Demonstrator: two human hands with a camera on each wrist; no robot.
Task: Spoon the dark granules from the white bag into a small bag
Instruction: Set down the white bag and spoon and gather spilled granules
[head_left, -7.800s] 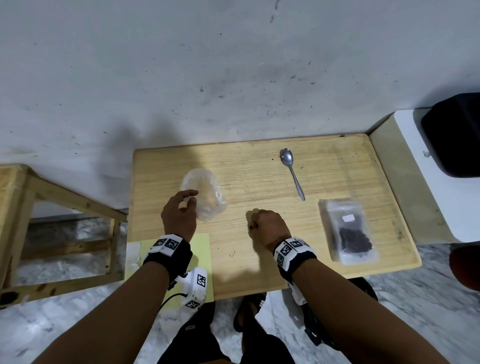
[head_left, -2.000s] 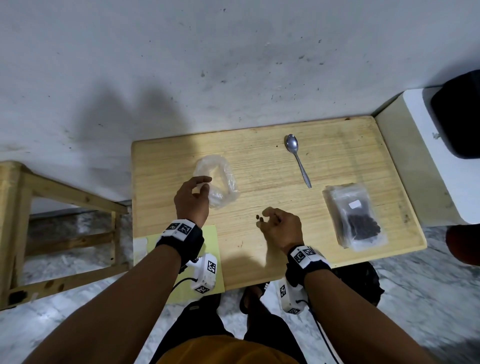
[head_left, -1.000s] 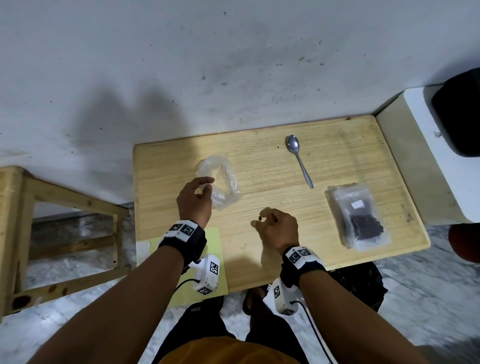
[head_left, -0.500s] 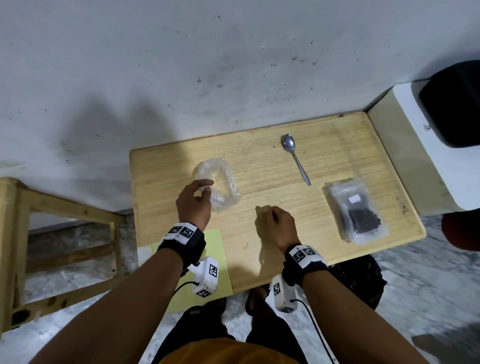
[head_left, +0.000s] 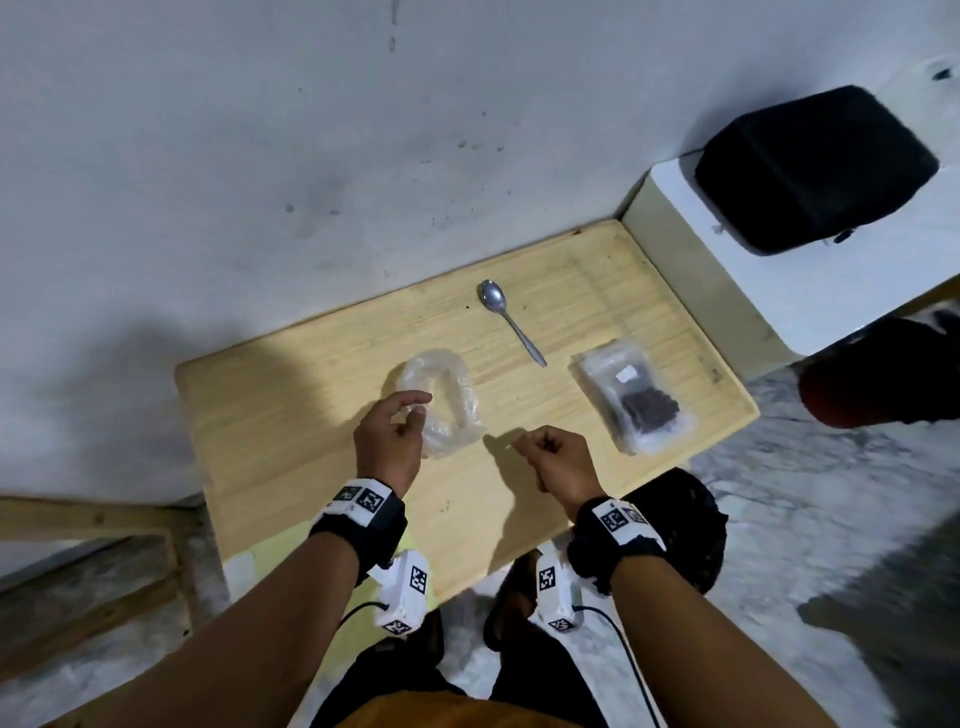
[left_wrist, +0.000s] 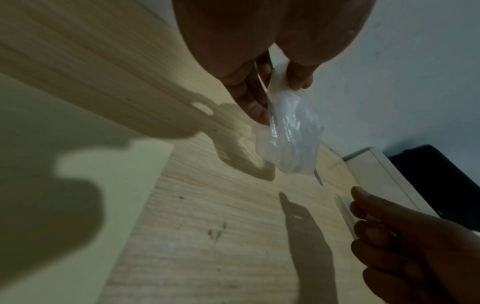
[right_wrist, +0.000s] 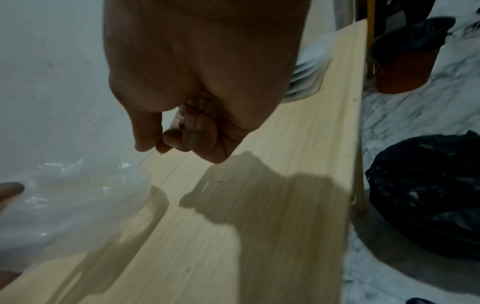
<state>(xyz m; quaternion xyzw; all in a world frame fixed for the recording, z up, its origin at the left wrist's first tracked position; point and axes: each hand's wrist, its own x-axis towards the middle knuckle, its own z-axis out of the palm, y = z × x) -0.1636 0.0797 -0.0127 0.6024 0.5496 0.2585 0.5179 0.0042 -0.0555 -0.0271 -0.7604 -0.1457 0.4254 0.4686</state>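
Note:
A small clear bag lies crumpled in the middle of the wooden table. My left hand pinches its near edge between thumb and fingers, and the left wrist view shows the bag hanging lifted from that pinch. My right hand hovers just right of the bag with its fingers curled. Its thumb and forefinger pinch a tiny dark granule. The white bag with dark granules lies flat at the right. A metal spoon lies untouched behind.
A black case sits on a white surface at the far right. A wooden stool stands to the left. A yellow-green sheet pokes out under the table's front edge. A black bin bag and an orange bucket stand on the floor.
My right hand has risen off the table, where it rested half a second ago, and hangs beside the small bag with thumb and forefinger pinched. The left hand keeps its hold.

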